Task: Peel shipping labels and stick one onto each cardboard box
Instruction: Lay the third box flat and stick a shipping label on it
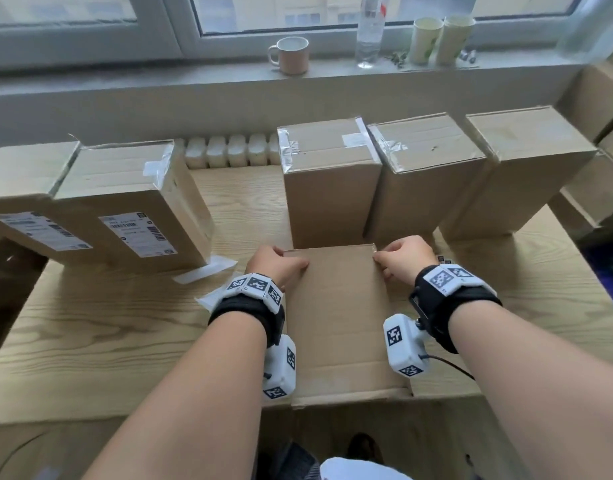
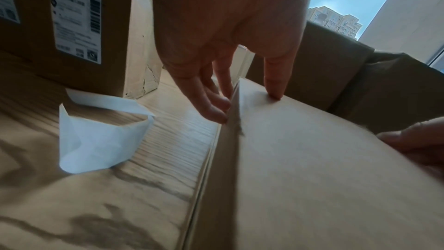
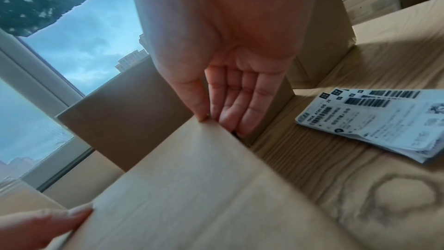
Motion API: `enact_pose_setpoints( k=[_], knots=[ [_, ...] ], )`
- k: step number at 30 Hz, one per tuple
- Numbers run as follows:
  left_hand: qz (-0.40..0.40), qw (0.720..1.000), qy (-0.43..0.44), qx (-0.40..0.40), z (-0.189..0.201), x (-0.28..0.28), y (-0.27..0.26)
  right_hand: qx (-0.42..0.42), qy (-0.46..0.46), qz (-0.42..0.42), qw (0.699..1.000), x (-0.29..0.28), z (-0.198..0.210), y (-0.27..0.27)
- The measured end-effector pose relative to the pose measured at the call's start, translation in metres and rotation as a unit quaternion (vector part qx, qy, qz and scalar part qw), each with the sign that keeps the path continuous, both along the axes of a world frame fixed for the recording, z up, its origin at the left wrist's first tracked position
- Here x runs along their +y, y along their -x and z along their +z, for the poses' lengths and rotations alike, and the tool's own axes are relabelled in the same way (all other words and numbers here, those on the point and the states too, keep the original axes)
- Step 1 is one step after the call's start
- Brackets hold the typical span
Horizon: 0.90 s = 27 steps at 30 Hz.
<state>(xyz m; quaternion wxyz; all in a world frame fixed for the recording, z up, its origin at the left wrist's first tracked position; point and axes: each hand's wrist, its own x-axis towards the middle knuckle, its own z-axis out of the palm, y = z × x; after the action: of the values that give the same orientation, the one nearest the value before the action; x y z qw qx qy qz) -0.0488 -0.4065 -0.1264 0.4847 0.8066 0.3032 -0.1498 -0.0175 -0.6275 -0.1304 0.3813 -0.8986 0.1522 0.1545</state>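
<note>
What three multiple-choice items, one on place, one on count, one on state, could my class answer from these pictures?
1. Where is the stack of unpeeled labels?
A. on the windowsill
B. on the table by the right hand
C. on a box

2. How many standing boxes already bear a label?
A. two
B. four
C. none

3. The flat box is:
A. labelled
B. held at its far corners by both hands
C. untouched

Answers: 1 B, the right wrist view shows it beside that hand. 2 A, the two left boxes carry labels. 3 B, the left hand and right hand grip its corners.
</note>
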Motion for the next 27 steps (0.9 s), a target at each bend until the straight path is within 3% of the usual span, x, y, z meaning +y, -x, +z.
enact_pose_setpoints(
  k=[5,10,15,27],
  knots=[
    [0.072,0.997,0.029,0.008,-0.009,-0.008,-0.005,-0.011,-0.031,-0.046,0.998,-0.024,-0.027,-0.006],
    [0.085,0.996,0.031,0.001,-0.015,-0.009,-0.012,0.021,0.079,-0.089,0.993,-0.062,-0.049,-0.002],
    [0.090,0.996,0.031,0.001,-0.018,-0.008,-0.015,0.094,0.111,-0.107,0.984,-0.081,-0.081,0.002],
    [0.102,0.993,0.051,0.010,-0.016,-0.018,-0.017,0.099,0.247,-0.053,0.962,-0.079,-0.106,0.009]
  ],
)
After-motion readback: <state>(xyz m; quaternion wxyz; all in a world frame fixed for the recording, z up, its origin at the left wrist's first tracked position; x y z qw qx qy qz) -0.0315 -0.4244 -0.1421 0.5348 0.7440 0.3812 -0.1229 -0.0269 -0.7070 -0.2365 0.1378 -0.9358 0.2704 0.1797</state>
